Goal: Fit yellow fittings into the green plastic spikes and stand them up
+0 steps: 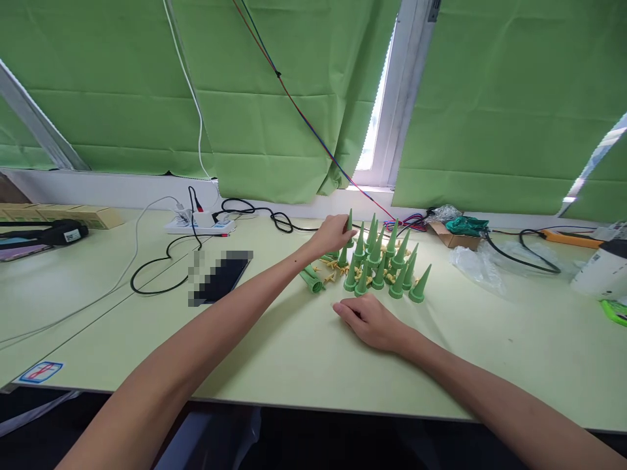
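Several green cones [375,253] with ringed bases stand upright in a cluster on the pale table [294,352]. At the cluster's back left, my left hand [335,234] is closed around a green cone [349,222], whose tip points up. Small yellow pieces [330,277] lie among the cone bases. Left of the cluster, a green tube-like piece [312,281] lies on its side with its open end towards me. My right hand [368,320] rests on the table in front of the cones, fingers curled in; whether anything is inside it is hidden.
A dark phone [228,277], partly pixelated, lies left of my left forearm. Behind it are a white power strip [200,225] and black cables. A small cardboard box [453,236], clear plastic [475,264] and a white container [600,271] sit to the right.
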{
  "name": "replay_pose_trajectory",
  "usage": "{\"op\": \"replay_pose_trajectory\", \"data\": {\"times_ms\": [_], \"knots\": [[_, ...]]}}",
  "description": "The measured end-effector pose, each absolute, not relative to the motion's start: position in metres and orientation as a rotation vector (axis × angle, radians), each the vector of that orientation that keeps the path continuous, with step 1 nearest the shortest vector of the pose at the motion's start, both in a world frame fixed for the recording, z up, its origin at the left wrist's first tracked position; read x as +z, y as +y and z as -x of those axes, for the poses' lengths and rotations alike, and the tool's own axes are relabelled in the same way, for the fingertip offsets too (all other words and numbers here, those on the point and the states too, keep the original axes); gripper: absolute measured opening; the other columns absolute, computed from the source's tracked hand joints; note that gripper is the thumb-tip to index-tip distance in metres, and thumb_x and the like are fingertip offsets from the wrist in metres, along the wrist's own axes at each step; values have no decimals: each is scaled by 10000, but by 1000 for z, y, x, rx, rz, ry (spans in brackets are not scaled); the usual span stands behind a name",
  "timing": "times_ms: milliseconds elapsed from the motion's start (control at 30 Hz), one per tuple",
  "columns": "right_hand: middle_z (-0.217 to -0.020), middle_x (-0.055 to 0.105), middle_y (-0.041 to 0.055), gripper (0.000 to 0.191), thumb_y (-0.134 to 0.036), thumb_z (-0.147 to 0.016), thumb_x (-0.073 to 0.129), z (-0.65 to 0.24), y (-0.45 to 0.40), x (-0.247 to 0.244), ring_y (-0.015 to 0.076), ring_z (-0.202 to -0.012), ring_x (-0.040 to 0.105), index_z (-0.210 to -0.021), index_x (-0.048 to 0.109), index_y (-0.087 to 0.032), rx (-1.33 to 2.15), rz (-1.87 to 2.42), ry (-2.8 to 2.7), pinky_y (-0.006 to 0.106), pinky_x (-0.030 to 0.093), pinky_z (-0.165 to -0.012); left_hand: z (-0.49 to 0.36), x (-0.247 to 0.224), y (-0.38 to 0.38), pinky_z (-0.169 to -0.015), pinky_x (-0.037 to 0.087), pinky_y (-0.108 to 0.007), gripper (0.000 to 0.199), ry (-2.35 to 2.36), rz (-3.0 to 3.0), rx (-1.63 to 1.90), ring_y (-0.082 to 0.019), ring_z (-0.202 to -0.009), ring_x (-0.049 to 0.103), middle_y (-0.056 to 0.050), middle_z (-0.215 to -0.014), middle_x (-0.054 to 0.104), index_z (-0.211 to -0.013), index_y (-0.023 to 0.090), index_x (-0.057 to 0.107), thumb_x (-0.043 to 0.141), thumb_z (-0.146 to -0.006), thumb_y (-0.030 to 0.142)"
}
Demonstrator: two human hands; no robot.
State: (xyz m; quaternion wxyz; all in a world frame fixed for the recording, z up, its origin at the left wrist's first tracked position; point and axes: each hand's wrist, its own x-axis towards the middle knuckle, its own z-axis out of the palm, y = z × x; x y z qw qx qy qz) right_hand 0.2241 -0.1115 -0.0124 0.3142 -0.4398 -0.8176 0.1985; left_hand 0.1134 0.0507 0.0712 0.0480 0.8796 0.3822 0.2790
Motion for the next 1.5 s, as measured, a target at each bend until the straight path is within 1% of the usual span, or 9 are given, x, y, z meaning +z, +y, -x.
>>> {"op": "replay_pose_trajectory", "data": {"times_ms": [133,233,467,567,700,1100,1300,1500], "knots": [[-572,191,-57,467,-374,-1031,357,-225,-112,-11,108,-535,196,-624,217,-192,545,1163,-2168,296,197,-550,-115,68,49,-561,279,-296,345,1211,-2679,843,-192,-627,492,-32,-652,541,-667,212,394,612,-900,342],[-573,184,-58,466,-366,-1033,357,-225,-111,-10,107,-535,191,-628,210,-190,544,1163,-2171,298,195,-552,-116,68,47,-555,284,-300,339,1253,-2688,858,-201,-649,512,-41,-670,551,-682,215,384,571,-929,354],[-575,171,-58,464,-368,-1031,364,-226,-111,-13,108,-535,177,-631,209,-192,543,1162,-2169,298,195,-552,-117,71,47,-607,335,-299,231,1238,-2617,1048,-214,-738,544,-75,-794,575,-787,209,392,473,-988,292],[-576,175,-58,462,-370,-1030,364,-225,-111,-13,109,-537,176,-632,211,-192,538,1169,-2172,297,195,-554,-119,69,49,-630,345,-296,214,1210,-2598,1075,-219,-763,545,-74,-806,566,-803,210,386,463,-993,271],[-575,173,-59,463,-374,-1028,360,-225,-111,-12,109,-535,173,-630,208,-193,530,1172,-2176,296,197,-557,-122,63,49,-636,351,-301,197,1162,-2577,1110,-215,-745,540,-65,-786,558,-814,209,399,435,-1002,253],[-579,178,-56,452,-378,-1024,358,-226,-110,-13,110,-542,175,-641,204,-194,541,1200,-2176,297,193,-550,-119,62,47,-641,359,-291,166,1123,-2615,1150,-226,-765,527,-55,-769,526,-849,208,420,432,-1002,271],[-581,181,-55,455,-374,-1026,360,-226,-110,-13,110,-544,178,-639,203,-193,545,1205,-2182,299,192,-553,-119,64,40,-675,383,-298,146,1198,-2644,1130,-236,-790,549,-80,-867,553,-939,203,473,409,-1016,309],[-582,182,-55,455,-384,-1026,355,-226,-111,-13,113,-549,178,-640,206,-194,554,1200,-2178,296,192,-549,-119,70,35,-709,400,-301,148,1238,-2661,1112,-239,-821,566,-88,-904,555,-972,201,488,403,-1020,313]]}}
